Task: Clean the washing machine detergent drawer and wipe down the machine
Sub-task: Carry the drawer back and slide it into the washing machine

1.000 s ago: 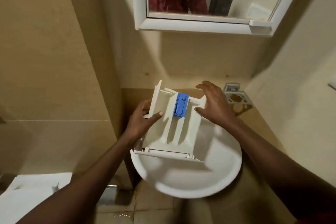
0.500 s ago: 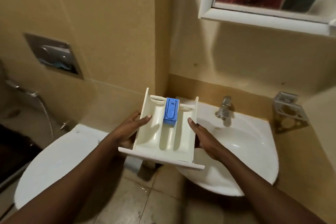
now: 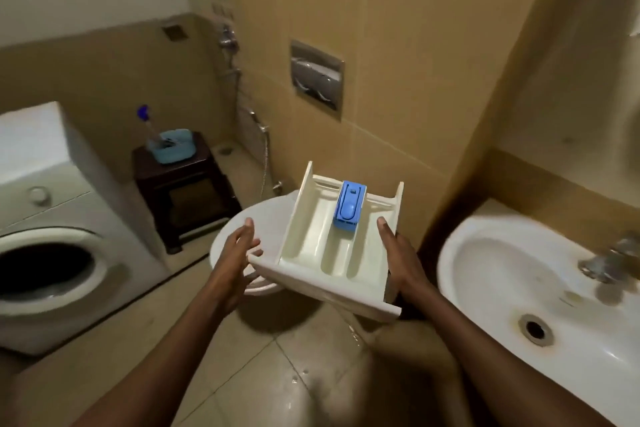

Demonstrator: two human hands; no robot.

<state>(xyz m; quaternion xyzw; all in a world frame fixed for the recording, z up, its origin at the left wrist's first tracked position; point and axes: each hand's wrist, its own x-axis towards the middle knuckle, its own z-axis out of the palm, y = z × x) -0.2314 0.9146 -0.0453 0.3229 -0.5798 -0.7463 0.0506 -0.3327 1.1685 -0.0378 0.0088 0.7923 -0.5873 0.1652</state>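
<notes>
Left hand [image 3: 239, 246] released | one drawer [image 3: 332, 246], three compartments | right hand [image 3: 398, 253] grips

White sink [image 3: 485, 288], toilet lid [image 3: 263, 218], dark stool [image 3: 180, 184], flush plate [image 3: 317, 78]

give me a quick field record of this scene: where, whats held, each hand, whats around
place: tiled bathroom
held item: detergent drawer, cream plastic, out of the machine, with a blue insert
right hand: gripping the drawer's right side
left hand: open, fingers spread, by the drawer's left front corner, contact unclear
washing machine: far left, door opening dark
sink: right
toilet: behind the drawer
stool: dark, holds a blue container
floor: wet patches
</notes>
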